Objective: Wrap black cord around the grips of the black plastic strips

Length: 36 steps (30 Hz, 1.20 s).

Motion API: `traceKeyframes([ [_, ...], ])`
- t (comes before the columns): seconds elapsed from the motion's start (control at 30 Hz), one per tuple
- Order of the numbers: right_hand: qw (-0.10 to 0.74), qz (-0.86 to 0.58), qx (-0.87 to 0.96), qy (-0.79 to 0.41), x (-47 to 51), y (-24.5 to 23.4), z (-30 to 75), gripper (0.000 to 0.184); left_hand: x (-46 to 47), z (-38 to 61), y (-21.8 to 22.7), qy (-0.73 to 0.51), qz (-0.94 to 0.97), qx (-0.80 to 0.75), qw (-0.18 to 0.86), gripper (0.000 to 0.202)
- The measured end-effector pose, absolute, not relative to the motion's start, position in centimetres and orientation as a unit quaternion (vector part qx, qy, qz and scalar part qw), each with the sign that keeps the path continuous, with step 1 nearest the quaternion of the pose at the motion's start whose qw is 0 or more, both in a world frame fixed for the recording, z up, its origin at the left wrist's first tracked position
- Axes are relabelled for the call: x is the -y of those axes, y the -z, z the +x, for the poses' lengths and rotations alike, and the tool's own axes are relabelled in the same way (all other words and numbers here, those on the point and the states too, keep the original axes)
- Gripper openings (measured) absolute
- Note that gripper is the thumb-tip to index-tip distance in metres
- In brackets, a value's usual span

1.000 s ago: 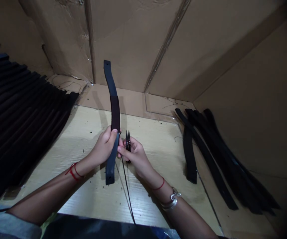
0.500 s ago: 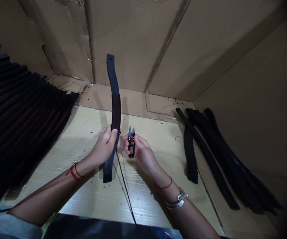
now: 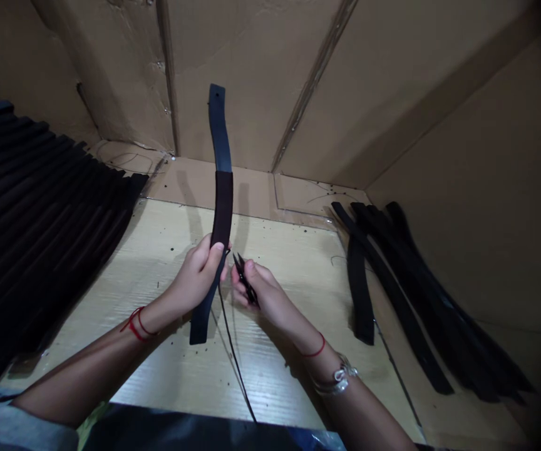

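Observation:
A long, curved black strip (image 3: 220, 141) with a hole near its top end and a dark brown sleeve (image 3: 224, 203) round its middle stands nearly upright. My left hand (image 3: 201, 275) grips it just under the sleeve, thumb on the front face. From behind the strip a thin dark cord (image 3: 233, 351) runs down to the front edge of the table. Beside it, my right hand (image 3: 263, 288) holds small black thread snips (image 3: 245, 279). Their pointed blades are slightly apart and aim up and left at a short cord end by the strip's right edge, without touching it.
Many dark curved strips (image 3: 40, 207) lie stacked in a row on the left. A looser pile of black strips (image 3: 406, 300) rests on the right. Cardboard walls (image 3: 233, 62) enclose the back and right of the pale wooden tabletop (image 3: 293, 363). Small dark scraps dot the surface.
The snips have turned, their tips swinging left and closer to the strip. The strip's top has tilted slightly right and risen a little in view; my left hand keeps its grip.

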State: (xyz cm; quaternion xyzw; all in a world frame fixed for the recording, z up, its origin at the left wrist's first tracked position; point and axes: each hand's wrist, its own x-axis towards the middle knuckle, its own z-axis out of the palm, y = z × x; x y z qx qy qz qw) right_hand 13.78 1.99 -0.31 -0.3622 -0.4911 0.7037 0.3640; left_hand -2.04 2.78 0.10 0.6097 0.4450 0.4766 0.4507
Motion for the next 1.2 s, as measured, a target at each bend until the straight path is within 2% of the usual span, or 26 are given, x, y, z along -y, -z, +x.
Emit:
traceKeyframes([
  [0.1, 0.353, -0.363, 0.494, -0.707, -1.78, 0.39, 13.62, 0.049, -2.55, -1.79, -0.02, -0.474, 0.619, -0.432, 0.452, 0.027],
  [0.3, 0.382, -0.376, 0.481, -0.693, -1.56, 0.76, 13.01, 0.052, -2.30, -1.46, 0.10, -0.473, 0.628, -0.421, 0.452, 0.030],
  [0.6, 0.385, -0.359, 0.425, -0.737, -1.18, 0.03, 12.81, 0.041, -2.16, -1.66, -0.29, -0.468, 0.641, -0.428, 0.433, 0.027],
  [1.2, 0.397, -0.361, 0.442, -0.719, -0.95, -0.16, 12.92, 0.042, -2.04, -1.55, 0.54, -0.453, 0.658, -0.442, 0.409, 0.028],
])
